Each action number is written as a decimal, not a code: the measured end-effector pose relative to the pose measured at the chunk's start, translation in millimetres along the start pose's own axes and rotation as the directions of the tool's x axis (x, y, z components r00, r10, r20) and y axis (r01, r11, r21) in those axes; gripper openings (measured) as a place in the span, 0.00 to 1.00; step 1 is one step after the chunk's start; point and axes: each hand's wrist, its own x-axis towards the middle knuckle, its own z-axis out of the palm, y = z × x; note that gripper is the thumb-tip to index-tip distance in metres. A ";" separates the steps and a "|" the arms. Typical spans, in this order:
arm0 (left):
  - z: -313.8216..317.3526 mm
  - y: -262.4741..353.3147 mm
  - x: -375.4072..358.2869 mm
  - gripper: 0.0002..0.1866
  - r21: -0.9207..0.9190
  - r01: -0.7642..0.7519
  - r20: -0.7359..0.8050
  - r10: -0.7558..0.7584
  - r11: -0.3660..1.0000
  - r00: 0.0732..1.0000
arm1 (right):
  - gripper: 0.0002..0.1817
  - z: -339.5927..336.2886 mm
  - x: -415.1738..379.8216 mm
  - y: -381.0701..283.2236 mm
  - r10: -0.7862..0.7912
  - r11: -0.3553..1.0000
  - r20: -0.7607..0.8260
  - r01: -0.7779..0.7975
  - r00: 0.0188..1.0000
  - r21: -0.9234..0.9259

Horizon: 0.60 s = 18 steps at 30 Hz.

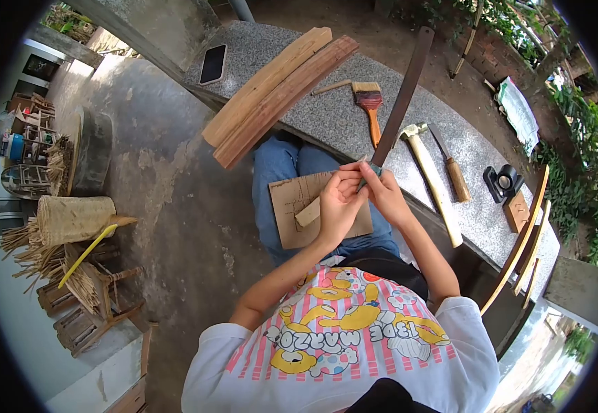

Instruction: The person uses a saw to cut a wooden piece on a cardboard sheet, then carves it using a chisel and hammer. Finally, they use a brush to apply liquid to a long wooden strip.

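**Printed shirt nearest, both hands meeting at the strip's near end**

Printed shirt (354, 330) closest to camera, below the fingers. Jeans (270, 179) beyond it, one piece of cardboard (286, 199) across the lap, its edges reaching out left of the fingers.

Edges: stone bench (323, 113) runs ahead of the fingers and off to their right; its near edge passes close by the right hand. Two long planks (271, 86), forward-left, jut past that edge, with a gap between them and the fingers. Concrete floor (175, 199) opens out left.

Counts, beyond the fingers: one phone (213, 64), far left; one thin stick (331, 87); one brush (368, 103). Right of the fingers: one hammer (423, 168), one wooden-handled blade (454, 169), one black device (504, 182), one wood block (517, 211). Several curved strips farther right, overlapping.

Fingers: left hand (341, 203) half curled, fingertips close to the right hand's. Right hand (385, 198) pinched, thumb and fingers closed on a small dark-green piece (370, 177). One long dark strip (405, 96) runs from there, forward-right, over the bench. One pale wood piece (308, 213) on the cardboard, partly behind the left hand; contact with it cannot be told.
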 end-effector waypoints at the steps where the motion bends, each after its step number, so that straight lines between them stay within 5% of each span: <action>1: -2.6 -1.9 -2.2 0.17 0.027 0.007 0.048 -0.009 1.000 0.999 | 0.25 7.3 -6.0 -7.3 -0.083 0.996 -0.079 0.084 0.993 0.012; 2: -6.5 -3.2 -4.6 0.16 0.053 0.013 0.095 -0.018 0.999 0.995 | 0.22 -8.2 -4.8 -2.0 0.057 0.984 -0.001 -0.057 0.998 -0.171; 4: -28.4 0.5 -12.2 0.07 0.193 -0.004 0.200 -0.035 0.981 0.979 | 0.19 -14.3 -3.1 4.7 -0.094 0.983 -0.057 0.102 0.994 0.153; 6: -57.9 -0.1 -22.7 0.07 0.383 -0.047 0.099 0.010 0.923 0.995 | 0.18 -42.7 -11.1 -1.8 -0.129 0.968 -0.091 0.106 0.987 -0.227; 9: -91.7 12.9 -28.3 0.11 0.671 -0.049 -0.024 0.087 0.740 0.996 | 0.18 -56.9 -21.9 6.3 -0.041 0.973 -0.174 -0.001 0.984 -0.231; 11: -101.3 6.2 -26.6 0.12 0.747 -0.091 -0.002 0.140 0.659 0.990 | 0.19 -45.5 -34.5 5.7 -0.033 0.912 -0.253 -0.075 0.967 -0.403; 13: -101.7 0.4 -28.2 0.20 0.893 -0.185 0.098 0.223 0.411 0.970 | 0.18 -43.4 -41.0 45.4 -0.061 0.878 -0.171 -0.028 0.983 -0.477; 14: -98.2 -1.5 -30.3 0.20 0.892 -0.177 0.089 0.224 0.415 0.971 | 0.18 -39.7 -47.7 53.3 -0.080 0.821 -0.126 -0.007 0.989 -0.570; 16: -89.5 1.8 -33.6 0.26 0.948 -0.234 0.192 0.198 0.214 0.961 | 0.18 -32.2 -58.1 54.2 0.009 0.801 -0.038 -0.030 0.999 -0.598; 18: -94.4 -8.9 -35.3 0.26 0.942 -0.268 0.229 0.196 0.201 0.954 | 0.19 -29.3 -65.5 54.1 0.099 0.778 0.042 -0.051 0.994 -0.626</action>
